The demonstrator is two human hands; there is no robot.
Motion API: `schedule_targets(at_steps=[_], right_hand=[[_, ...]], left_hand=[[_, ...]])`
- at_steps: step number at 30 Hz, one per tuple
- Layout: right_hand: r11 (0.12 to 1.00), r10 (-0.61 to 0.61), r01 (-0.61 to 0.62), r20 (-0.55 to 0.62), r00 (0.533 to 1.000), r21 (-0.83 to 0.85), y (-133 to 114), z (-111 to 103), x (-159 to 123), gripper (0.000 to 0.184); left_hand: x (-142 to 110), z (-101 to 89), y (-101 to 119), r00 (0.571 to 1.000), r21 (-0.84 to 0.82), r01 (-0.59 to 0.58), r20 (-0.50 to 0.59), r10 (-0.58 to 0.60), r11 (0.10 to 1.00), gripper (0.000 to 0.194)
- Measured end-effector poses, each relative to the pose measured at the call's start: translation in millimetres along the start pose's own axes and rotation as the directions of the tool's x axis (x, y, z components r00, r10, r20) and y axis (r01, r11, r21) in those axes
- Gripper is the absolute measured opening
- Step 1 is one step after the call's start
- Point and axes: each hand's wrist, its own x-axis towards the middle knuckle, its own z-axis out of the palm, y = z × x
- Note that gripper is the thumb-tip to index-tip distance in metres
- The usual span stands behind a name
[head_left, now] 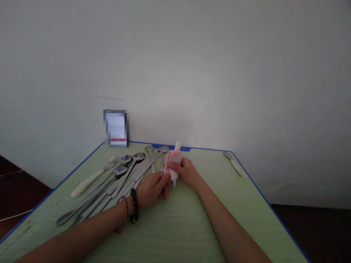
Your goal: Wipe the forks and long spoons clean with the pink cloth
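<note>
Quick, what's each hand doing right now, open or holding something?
Left hand: closed, pinching the folded pink-and-white cloth at its lower left.
Right hand: closed, gripping the same cloth's right side.

We see a dim, greyish scene: the wall (203, 80) is palest near its middle, the floor (315, 232) sinks to near black, spoons (139, 156) glint, the pink cloth (176, 157) looks slightly soft, and coarse blocks blur the glowing screen (117, 126).
</note>
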Motion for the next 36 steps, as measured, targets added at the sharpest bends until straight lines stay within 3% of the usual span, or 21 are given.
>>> schedule_targets(at_steps=[9, 15, 20, 29, 36], right_hand=[[0.982, -0.021, 0.051, -0.159, 0.987, 0.184, 7, 5, 2, 0.025], [0.867, 0.015, 0.103, -0.232, 0.972, 0.488, 4, 1, 6, 0.025], [0.788, 0.075, 0.129, -0.301, 0.951, 0.602, 3, -4, 9, 0.024], [0.855, -0.005, 0.099, -0.183, 0.983, 0.509, 3, -4, 2, 0.025], [0.973, -0.049, 0.056, -0.035, 0.998, 0.225, -2, 2, -3, 0.027]], left_hand=[[-1, -2.1, 7, 0.999, -0.002, 0.043, 0.001, -0.043, 0.999, 0.04], [-4, -2.6, 5, 0.998, 0.012, 0.056, 0.022, -0.056, 0.998, 0.039], [-5, -0.1, 5, 0.996, -0.021, 0.066, 0.062, -0.064, 0.998, 0.034], [-1, 1.4, 4, 0.997, -0.037, 0.075, -0.013, -0.076, 0.997, 0.039], [-1, -0.1, 3, 0.999, 0.074, 0.03, -0.022, -0.029, 0.997, 0.041]])
